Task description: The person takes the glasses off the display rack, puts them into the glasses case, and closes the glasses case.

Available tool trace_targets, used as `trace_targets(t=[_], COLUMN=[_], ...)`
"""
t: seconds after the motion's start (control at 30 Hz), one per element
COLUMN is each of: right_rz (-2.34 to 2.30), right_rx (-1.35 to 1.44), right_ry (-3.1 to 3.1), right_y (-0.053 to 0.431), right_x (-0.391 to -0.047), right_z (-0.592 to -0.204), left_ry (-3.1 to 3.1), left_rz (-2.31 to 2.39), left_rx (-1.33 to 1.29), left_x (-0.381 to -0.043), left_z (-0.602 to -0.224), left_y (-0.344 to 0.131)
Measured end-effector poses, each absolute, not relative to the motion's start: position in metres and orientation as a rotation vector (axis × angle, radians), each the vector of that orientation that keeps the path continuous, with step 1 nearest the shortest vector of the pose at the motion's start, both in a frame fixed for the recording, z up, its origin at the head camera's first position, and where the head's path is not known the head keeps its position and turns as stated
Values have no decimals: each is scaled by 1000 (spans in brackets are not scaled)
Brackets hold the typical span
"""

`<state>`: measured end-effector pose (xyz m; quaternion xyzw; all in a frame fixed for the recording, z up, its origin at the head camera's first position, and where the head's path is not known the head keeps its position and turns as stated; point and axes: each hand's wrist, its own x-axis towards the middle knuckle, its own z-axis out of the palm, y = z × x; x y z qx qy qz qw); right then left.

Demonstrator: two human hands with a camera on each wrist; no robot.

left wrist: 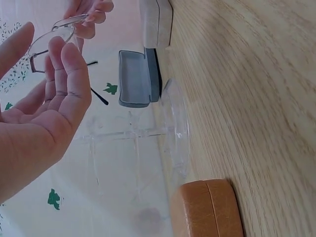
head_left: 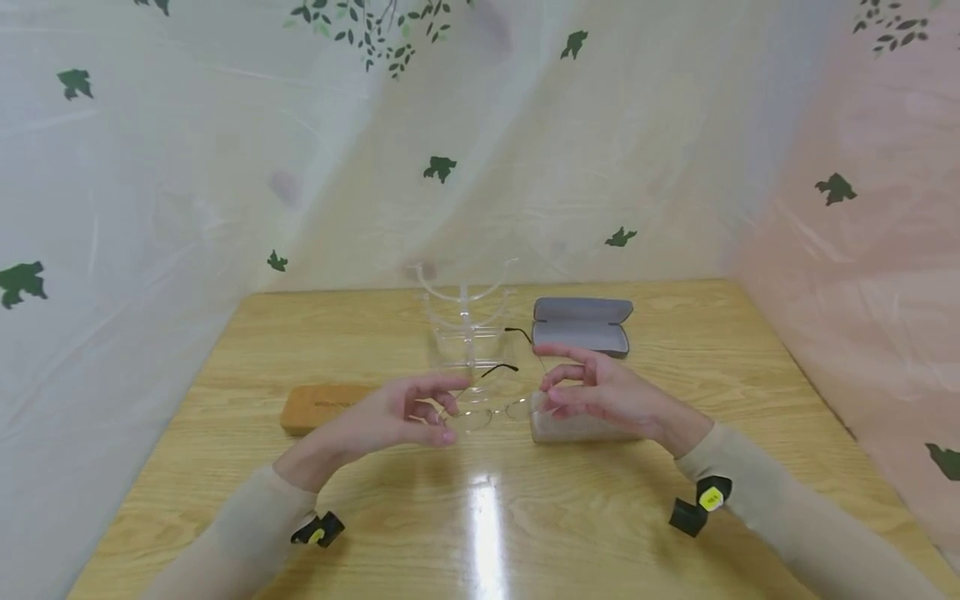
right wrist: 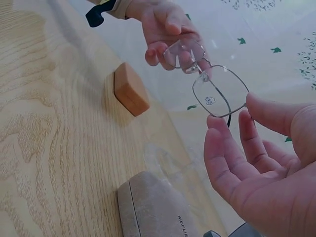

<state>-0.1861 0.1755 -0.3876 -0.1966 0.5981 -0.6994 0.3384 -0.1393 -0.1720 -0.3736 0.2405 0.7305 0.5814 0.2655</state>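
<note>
A pair of thin metal-framed eyeglasses (head_left: 474, 419) is held above the table between both hands, its dark-tipped temples pointing away from me. My left hand (head_left: 401, 412) holds one side of the frame, by the lens edge and temple. On the other side, my right hand (head_left: 600, 396) pinches the frame near the hinge, thumb against fingertips, as the right wrist view shows. A small mark shows on the clear lens (right wrist: 210, 100). Below the right hand lies a closed beige glasses case (head_left: 577, 429), partly hidden by that hand.
Behind the eyeglasses stands a clear plastic display stand (head_left: 465, 317) with several tiers. A grey glasses case (head_left: 581, 337) lies open at its right. An orange-brown case (head_left: 315, 408) sits left, partly behind the left hand. A patterned curtain (head_left: 510, 208) hangs behind the wooden table (head_left: 405, 533).
</note>
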Motion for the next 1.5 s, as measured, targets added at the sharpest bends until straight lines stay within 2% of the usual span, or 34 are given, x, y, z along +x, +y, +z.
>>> trace_targets(t=[0.33,1.1,1.5], right_rz=[-1872,-1827,-1789], right_rx=[-411,-412,-485], right_ry=[1570,1600,1609], right_y=[180,184,182], right_x=[-186,-185,-185], right_z=[-390,-393,-397], left_ry=[1946,1809,1556], left_rz=[1581,1593,1783], left_rx=[654,695,516], left_x=[-145,-145,-150], left_z=[-381,-382,-386], left_y=[-167,-164,-159])
